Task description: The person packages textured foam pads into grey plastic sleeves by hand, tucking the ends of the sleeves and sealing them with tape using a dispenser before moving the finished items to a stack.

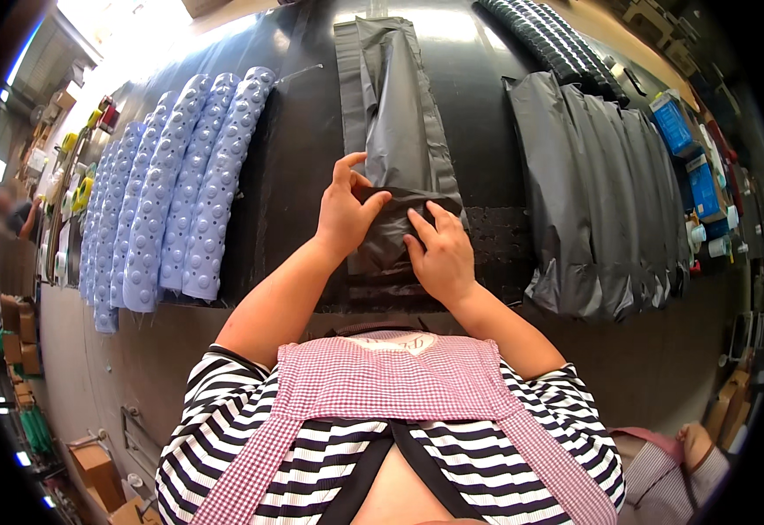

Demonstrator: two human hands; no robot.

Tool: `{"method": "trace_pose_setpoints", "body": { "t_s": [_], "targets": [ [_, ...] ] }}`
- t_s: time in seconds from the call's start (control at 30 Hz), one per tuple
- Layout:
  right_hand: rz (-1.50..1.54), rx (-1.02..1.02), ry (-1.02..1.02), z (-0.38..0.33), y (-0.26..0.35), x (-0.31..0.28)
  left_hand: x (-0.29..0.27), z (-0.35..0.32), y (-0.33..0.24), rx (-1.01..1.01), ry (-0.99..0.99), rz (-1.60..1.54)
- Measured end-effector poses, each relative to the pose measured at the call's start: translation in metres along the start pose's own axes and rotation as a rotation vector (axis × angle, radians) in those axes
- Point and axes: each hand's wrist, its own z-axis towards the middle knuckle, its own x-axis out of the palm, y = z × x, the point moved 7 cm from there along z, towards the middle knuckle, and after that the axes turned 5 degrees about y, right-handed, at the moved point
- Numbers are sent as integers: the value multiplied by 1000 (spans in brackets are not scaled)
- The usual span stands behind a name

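A dark tabletop (299, 149) stretched ahead in a workshop. Down its middle lay a long grey bag (404, 131), running lengthwise away from the near edge. The left hand (342, 214) was at the bag's left side, its thumb against a fold (402, 193) across the near part and its index finger apart from the thumb; whether it gripped the film could not be told. The right hand (443, 254) rested on top of the bag's near part, fingers loosely spread. Blue bumpy rolls (150, 210) lay well to the left, grey packages (565, 192) well to the right.
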Motion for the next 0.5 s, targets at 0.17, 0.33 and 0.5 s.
{"method": "trace_pose_setpoints", "body": {
  "t_s": [0.17,0.33,0.5],
  "targets": [
    [104,320,309,31,-24,51,2,15,17,-14,-5,130],
    [124,573,470,81,-40,65,13,1,59,-117,-10,288],
    [502,748,406,86,-83,78,31,-2,65,-160,30,174]
  ]
}}
